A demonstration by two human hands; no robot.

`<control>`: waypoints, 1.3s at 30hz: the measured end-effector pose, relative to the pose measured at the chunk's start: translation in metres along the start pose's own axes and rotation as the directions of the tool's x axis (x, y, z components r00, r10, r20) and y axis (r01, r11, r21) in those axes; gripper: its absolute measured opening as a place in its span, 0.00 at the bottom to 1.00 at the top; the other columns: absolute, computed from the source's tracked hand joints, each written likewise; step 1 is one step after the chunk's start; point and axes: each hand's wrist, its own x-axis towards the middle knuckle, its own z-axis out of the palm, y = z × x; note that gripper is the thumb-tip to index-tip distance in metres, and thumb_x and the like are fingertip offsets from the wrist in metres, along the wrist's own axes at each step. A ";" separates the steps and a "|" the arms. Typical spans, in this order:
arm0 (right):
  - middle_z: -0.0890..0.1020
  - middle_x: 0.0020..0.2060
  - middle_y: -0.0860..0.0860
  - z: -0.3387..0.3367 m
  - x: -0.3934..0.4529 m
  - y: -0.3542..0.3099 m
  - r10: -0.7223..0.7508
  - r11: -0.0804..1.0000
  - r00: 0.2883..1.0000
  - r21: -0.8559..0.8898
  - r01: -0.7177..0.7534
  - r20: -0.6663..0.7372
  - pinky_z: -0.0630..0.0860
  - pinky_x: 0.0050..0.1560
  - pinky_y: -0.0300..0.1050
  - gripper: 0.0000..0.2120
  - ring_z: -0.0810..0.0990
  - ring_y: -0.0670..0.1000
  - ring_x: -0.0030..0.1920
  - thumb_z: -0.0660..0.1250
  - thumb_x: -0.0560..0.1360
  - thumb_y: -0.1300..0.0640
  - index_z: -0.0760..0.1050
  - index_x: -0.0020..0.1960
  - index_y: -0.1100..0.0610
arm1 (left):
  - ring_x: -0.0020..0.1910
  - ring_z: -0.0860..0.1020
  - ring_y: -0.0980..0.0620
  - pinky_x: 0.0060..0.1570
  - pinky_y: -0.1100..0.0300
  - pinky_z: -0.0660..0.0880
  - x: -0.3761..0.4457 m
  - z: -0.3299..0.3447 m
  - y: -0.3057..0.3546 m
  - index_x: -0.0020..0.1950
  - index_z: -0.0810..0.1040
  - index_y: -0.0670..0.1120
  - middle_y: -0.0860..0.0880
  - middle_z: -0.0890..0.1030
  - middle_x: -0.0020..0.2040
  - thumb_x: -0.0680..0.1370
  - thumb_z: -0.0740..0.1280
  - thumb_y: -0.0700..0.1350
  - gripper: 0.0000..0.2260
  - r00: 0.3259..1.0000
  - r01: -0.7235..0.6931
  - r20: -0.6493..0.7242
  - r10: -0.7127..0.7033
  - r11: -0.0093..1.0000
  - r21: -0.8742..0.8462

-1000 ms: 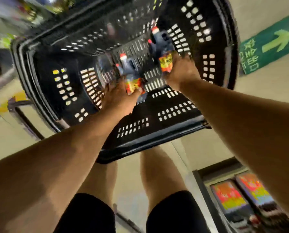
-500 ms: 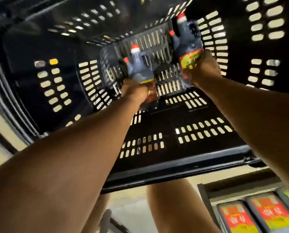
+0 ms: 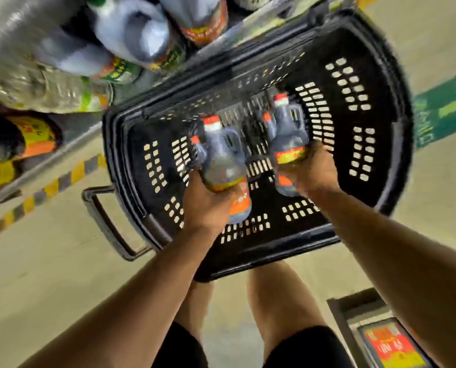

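**Shop floor: two pairs of sauce bottles held over a basket**

Pale concrete floor (image 3: pixel 49 274) fills the scene, seen from above. Nearest, at 6 o'clock, are the person's bare legs (image 3: pixel 274 296). At 5 o'clock lies a red-and-yellow packet (image 3: pixel 391 346) in a grey tray.

Both arms reach up toward the centre. The left hand (image 3: pixel 205 205), just below centre, grips the lower end of a left pair of bottles (image 3: pixel 221 160), dark with red-and-white caps pointing to 12 o'clock. The right hand (image 3: pixel 314 171), toward 2 o'clock of the left one, is curled round a right pair of bottles (image 3: pixel 288 139) of the same kind. The pairs are near each other but apart.

Both pairs are over the black basket (image 3: pixel 396 128); motion blur hides whether they touch its slotted bottom. Its handle (image 3: pixel 102 221) sticks out at 9 o'clock.

Farther off, striped tape (image 3: pixel 49 187) runs along the floor at 9 o'clock, a green sign (image 3: pixel 444 107) lies at 3 o'clock, and blurred shelf bottles (image 3: pixel 131 30) crowd 11 o'clock.
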 end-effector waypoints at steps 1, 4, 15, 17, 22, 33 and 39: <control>0.83 0.49 0.47 -0.005 -0.019 0.002 -0.027 0.999 1.000 0.042 0.027 -0.003 0.76 0.48 0.46 0.28 0.83 0.53 0.49 0.84 0.66 0.45 0.74 0.60 0.48 | 0.53 0.86 0.43 0.55 0.39 0.83 -0.013 -0.006 0.010 0.63 0.79 0.54 0.50 0.87 0.55 0.59 0.84 0.59 0.35 1.000 -0.007 0.001 0.007 1.000 0.011; 0.85 0.47 0.43 -0.029 -0.072 0.000 -0.083 0.982 0.995 0.168 0.092 -0.061 0.83 0.47 0.50 0.29 0.86 0.50 0.46 0.84 0.61 0.41 0.73 0.55 0.44 | 0.52 0.86 0.48 0.54 0.45 0.83 -0.062 -0.023 0.057 0.64 0.76 0.58 0.54 0.87 0.55 0.61 0.81 0.61 0.34 0.996 -0.086 0.004 0.086 0.994 0.074; 0.84 0.44 0.40 -0.153 -0.243 -0.079 -0.291 0.847 0.907 0.360 0.392 -0.304 0.77 0.40 0.30 0.29 0.83 0.36 0.43 0.86 0.65 0.57 0.73 0.57 0.42 | 0.50 0.86 0.61 0.50 0.59 0.82 -0.207 -0.101 0.185 0.62 0.78 0.54 0.61 0.87 0.52 0.68 0.85 0.42 0.27 0.955 -0.297 -0.048 0.294 0.952 -0.074; 0.85 0.48 0.40 -0.171 -0.275 -0.094 -0.319 0.815 0.879 0.370 0.445 -0.354 0.80 0.45 0.37 0.31 0.84 0.38 0.46 0.86 0.64 0.54 0.73 0.57 0.38 | 0.50 0.86 0.60 0.49 0.60 0.82 -0.237 -0.117 0.203 0.59 0.78 0.54 0.59 0.87 0.51 0.69 0.84 0.38 0.25 0.939 -0.343 -0.056 0.338 0.928 -0.146; 0.84 0.55 0.34 -0.204 -0.356 -0.133 -0.381 0.698 0.814 0.441 0.564 -0.439 0.79 0.49 0.36 0.38 0.84 0.37 0.53 0.86 0.62 0.56 0.74 0.67 0.42 | 0.55 0.85 0.57 0.52 0.54 0.81 -0.305 -0.162 0.238 0.60 0.77 0.60 0.61 0.86 0.54 0.67 0.86 0.47 0.27 0.889 -0.459 -0.115 0.444 0.863 -0.210; 0.83 0.53 0.32 -0.274 -0.505 -0.223 -0.550 0.457 0.679 0.506 0.732 -0.485 0.83 0.50 0.47 0.38 0.84 0.38 0.51 0.87 0.62 0.60 0.75 0.66 0.41 | 0.52 0.85 0.54 0.52 0.48 0.83 -0.413 -0.280 0.319 0.60 0.77 0.64 0.56 0.86 0.57 0.61 0.89 0.49 0.33 0.764 -0.641 -0.323 0.559 0.715 -0.279; 0.85 0.54 0.36 -0.301 -0.554 -0.274 -0.616 0.345 0.569 0.464 0.816 -0.544 0.84 0.52 0.51 0.39 0.86 0.40 0.50 0.88 0.62 0.58 0.75 0.67 0.39 | 0.54 0.85 0.48 0.51 0.45 0.83 -0.449 -0.342 0.356 0.60 0.79 0.58 0.54 0.86 0.55 0.63 0.88 0.45 0.30 0.693 -0.716 -0.410 0.593 0.631 -0.299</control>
